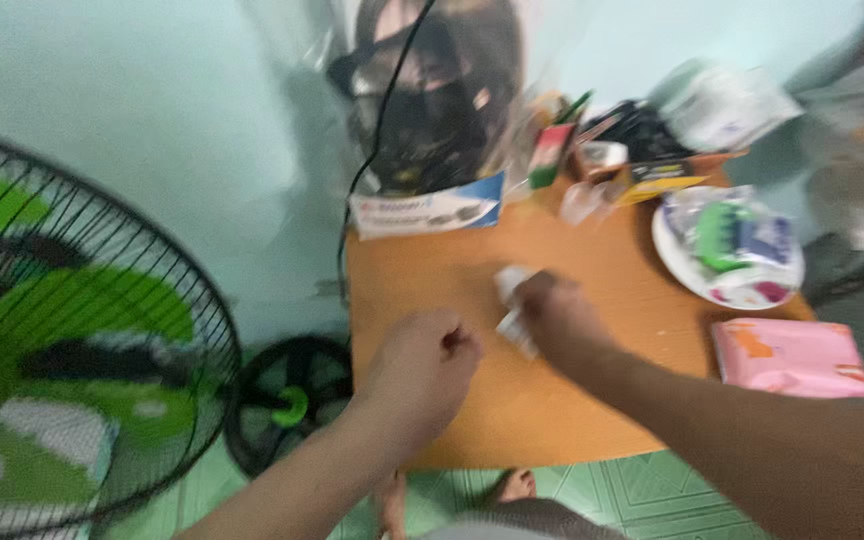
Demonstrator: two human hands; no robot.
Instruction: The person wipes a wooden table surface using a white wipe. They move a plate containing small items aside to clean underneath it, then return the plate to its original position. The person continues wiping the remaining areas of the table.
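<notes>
Right hand (562,320) clamped on small white packet (514,310) over orange desk (432,270); left hand (422,365) fisted, empty, just beside; likely light, crinkly, best pinched at edges

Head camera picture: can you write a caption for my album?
Two hands over an orange table: the right hand grips a small white thing, the left hand is closed beside it.

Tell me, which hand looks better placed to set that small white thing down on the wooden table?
The right hand, probably. It already grips the small white thing just above the bare wooden table. The left hand is a closed fist beside it, not touching it; the blur hides whether it holds anything.
</notes>
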